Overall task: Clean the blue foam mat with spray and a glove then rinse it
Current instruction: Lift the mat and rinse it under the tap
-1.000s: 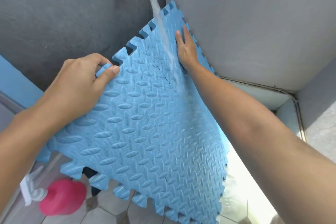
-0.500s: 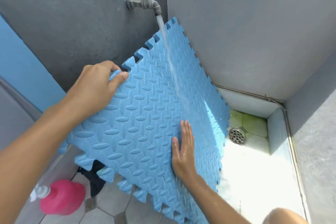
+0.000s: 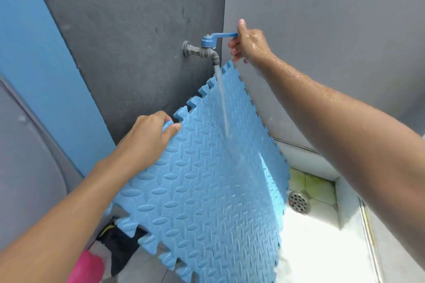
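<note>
The blue foam mat (image 3: 207, 186) is held tilted under the wall tap (image 3: 203, 49), and a stream of water (image 3: 223, 103) runs down its textured face. My left hand (image 3: 149, 142) grips the mat's upper left toothed edge, thumb on the front. My wet right hand (image 3: 249, 45) is raised to the tap and holds the end of its blue lever handle (image 3: 224, 35). The pink spray bottle (image 3: 88, 267) lies on the floor at the lower left, partly cut off. A dark cloth, maybe the glove (image 3: 119, 243), lies behind the mat's lower edge.
Grey walls meet in a corner right behind the tap. A bright wet floor basin with a round metal drain (image 3: 298, 202) lies at the lower right. A blue wall strip (image 3: 43, 57) stands at the left.
My right hand has left the mat's face, where it rubbed under the water, and has risen to the tap's lever. The left hand keeps its grip; the view has tilted down.
</note>
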Available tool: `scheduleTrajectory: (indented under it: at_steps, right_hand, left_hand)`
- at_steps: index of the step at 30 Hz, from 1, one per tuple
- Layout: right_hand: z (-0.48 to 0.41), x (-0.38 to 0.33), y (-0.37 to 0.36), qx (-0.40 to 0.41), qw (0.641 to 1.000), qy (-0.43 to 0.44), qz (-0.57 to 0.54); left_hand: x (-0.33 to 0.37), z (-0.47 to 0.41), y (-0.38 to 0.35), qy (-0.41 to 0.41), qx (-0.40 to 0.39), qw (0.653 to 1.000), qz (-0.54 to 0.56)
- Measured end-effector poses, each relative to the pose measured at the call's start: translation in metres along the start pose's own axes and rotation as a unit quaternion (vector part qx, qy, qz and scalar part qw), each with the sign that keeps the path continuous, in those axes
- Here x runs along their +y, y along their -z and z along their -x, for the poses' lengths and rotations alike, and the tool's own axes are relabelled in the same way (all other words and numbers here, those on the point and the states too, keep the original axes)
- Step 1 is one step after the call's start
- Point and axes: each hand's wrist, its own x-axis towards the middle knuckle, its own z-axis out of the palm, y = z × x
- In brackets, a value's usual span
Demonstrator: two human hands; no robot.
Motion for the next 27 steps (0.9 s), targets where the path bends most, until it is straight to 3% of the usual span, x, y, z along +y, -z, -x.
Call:
scheduleTrajectory:
  at_steps: [10, 18, 24, 27]
  right_hand:
    - [-0.029, 0.003, -0.029, 0.077, 0.997, 0.002, 0.015]
    - [-0.046, -0.01, -0.044, -0.092, 0.995, -0.043, -0.011]
    - [-0.02, -0.011, 0.004, -0.161, 0.972, -0.071, 0.156]
    - [0.008, -0.012, 0.053, -0.252, 0.926, -0.069, 0.271]
  left_hand:
    - [-0.008, -0.001, -0.004, -0.008, -0.01, 1.0, 0.012]
    - [0.008, -0.001, 0.012, 0.031, -0.08, 0.996, 0.039]
    - [0.037, 0.009, 0.031, 0.058, -0.104, 0.988, 0.099]
    - [0.063, 0.019, 0.048, 0.042, -0.119, 0.986, 0.109]
